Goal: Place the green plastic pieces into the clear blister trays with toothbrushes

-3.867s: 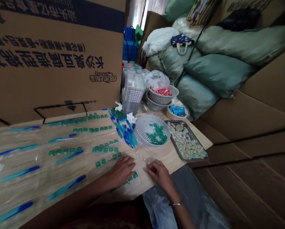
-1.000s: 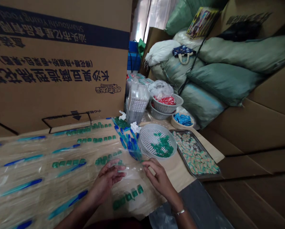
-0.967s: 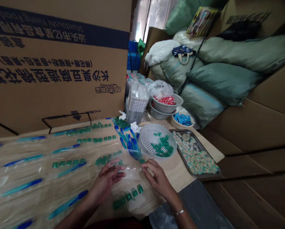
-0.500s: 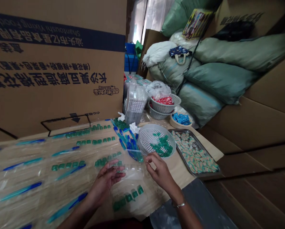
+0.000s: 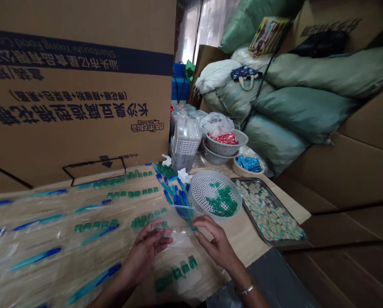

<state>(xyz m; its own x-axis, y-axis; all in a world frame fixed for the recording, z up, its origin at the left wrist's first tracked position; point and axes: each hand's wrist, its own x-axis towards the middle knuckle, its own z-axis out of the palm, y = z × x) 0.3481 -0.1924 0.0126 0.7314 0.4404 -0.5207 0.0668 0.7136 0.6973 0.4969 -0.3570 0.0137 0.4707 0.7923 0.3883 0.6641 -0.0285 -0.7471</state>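
Observation:
A clear plastic bag (image 5: 178,220) is stretched between both my hands just above the table. My left hand (image 5: 148,248) pinches its left edge and my right hand (image 5: 212,241) grips its right edge. Below it, on the table, lies a bag holding a row of green candies (image 5: 176,273). A heap of blue-and-teal toothbrush-like sticks (image 5: 175,194) lies just beyond my hands. A round white perforated tray (image 5: 199,188) with loose green candies (image 5: 225,203) sits ahead of my right hand.
Rows of bags with green candies (image 5: 132,193) and blue sticks (image 5: 37,258) cover the table's left. A metal tray of wrapped sweets (image 5: 270,214), baskets with red (image 5: 226,138) and blue packets (image 5: 248,163), clear boxes (image 5: 185,141), a large carton (image 5: 75,85) and stacked sacks (image 5: 294,107) surround it.
Since the earliest frame my hands have lifted off the table and taken up a clear bag. Over the last second they hold it with little movement; the view shifted slightly.

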